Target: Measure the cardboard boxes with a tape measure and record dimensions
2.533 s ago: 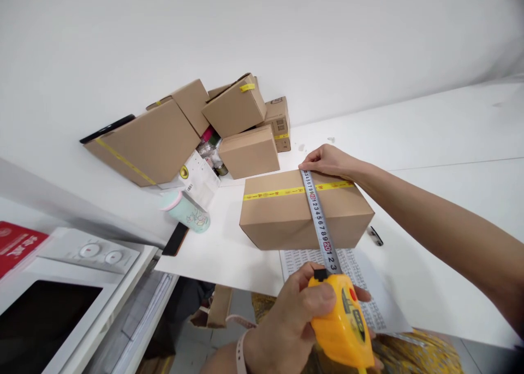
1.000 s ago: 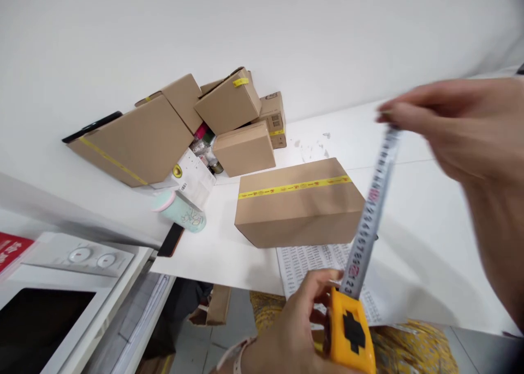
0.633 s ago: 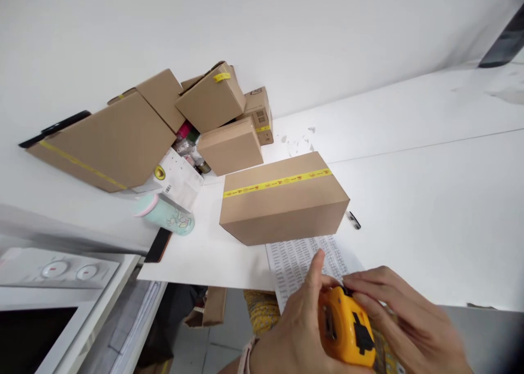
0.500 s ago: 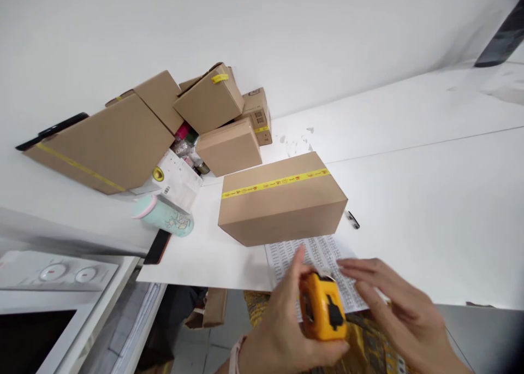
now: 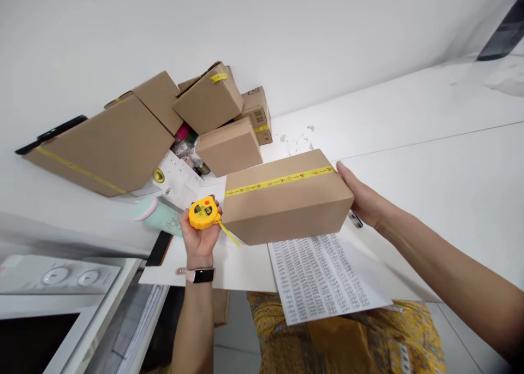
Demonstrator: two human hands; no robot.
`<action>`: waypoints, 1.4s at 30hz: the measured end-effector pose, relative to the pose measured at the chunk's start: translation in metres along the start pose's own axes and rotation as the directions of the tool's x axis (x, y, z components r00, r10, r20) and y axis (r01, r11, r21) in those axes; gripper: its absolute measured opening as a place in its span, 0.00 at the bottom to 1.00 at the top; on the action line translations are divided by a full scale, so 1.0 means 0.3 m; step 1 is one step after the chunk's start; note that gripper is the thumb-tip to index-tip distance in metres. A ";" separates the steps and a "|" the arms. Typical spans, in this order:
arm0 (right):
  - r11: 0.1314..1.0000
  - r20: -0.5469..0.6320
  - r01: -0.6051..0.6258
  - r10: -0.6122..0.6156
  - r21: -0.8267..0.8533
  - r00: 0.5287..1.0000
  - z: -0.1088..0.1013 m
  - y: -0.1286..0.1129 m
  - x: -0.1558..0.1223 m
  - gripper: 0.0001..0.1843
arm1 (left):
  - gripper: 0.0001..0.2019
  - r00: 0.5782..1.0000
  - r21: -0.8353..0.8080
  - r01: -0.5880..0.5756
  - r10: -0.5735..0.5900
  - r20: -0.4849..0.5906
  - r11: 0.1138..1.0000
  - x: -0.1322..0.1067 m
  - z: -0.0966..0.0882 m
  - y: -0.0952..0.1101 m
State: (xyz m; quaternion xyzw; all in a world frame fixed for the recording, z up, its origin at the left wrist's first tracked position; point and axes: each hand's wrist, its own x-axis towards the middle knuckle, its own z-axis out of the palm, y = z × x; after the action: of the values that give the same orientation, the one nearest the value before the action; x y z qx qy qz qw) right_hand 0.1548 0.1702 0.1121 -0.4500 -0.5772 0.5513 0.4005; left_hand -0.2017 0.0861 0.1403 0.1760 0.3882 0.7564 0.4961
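In my left hand [image 5: 200, 237] is a yellow tape measure [image 5: 204, 212], its face turned up and a short length of yellow blade sticking out toward the box. This hand is at the left end of a long cardboard box [image 5: 282, 215] sealed with yellow printed tape. My right hand [image 5: 363, 198] holds the box's right end, with the fingertips at its far upper corner; part of the grip is out of sight. A printed sheet [image 5: 323, 281] covered in rows of text lies in front of the box and hangs over the table edge.
Several cardboard boxes [image 5: 229, 146] are stacked at the back left. A mint bottle [image 5: 159, 214] with a pink rim stands left of my left hand. A small black object [image 5: 355, 220] lies by the box's right end. A white appliance [image 5: 61, 275] is at lower left.
My hands have moved apart, from in front of the box to its two ends. The tape measure went left with my left hand, and the box has shifted slightly right.
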 end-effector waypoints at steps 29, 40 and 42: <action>0.632 -0.397 -0.237 -0.124 -0.738 0.909 -0.113 0.291 0.122 0.20 | 0.41 0.821 0.732 -0.570 0.293 0.490 0.373 0.079 0.208 0.025; 0.414 -0.212 -0.167 -0.064 -0.895 0.975 -0.093 0.296 0.107 0.16 | 0.35 0.767 0.773 -0.632 0.100 0.634 -0.049 0.159 0.279 -0.100; 0.414 -0.145 -0.102 -0.073 -0.904 0.987 -0.102 0.299 0.105 0.15 | 0.31 0.743 0.749 -0.650 0.099 0.661 -0.126 0.157 0.270 -0.114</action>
State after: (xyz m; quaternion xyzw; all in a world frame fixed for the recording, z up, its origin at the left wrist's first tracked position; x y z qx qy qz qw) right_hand 0.1825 0.2079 0.0239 -0.6431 -0.7450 0.1163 0.1334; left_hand -0.1490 0.1684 0.1603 0.7193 0.6142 0.3216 0.0442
